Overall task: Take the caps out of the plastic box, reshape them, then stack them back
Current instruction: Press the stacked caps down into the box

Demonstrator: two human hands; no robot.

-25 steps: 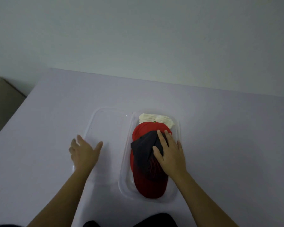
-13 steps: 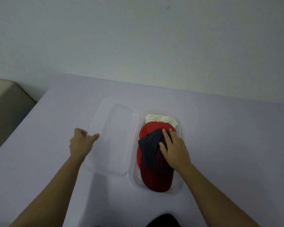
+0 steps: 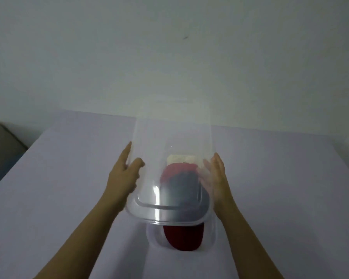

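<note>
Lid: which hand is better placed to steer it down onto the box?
Left, probably: the left hand pinches the lid, thumb on top; the right hand only lies flat against its opposite edge.

Lid [image 3: 169,215] between left hand [image 3: 122,178], right hand [image 3: 218,178]

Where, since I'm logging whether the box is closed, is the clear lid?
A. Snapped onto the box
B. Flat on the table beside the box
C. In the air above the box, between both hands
C: the lid is raised between the left hand and right hand, over the box with the red cap exposed.
</note>
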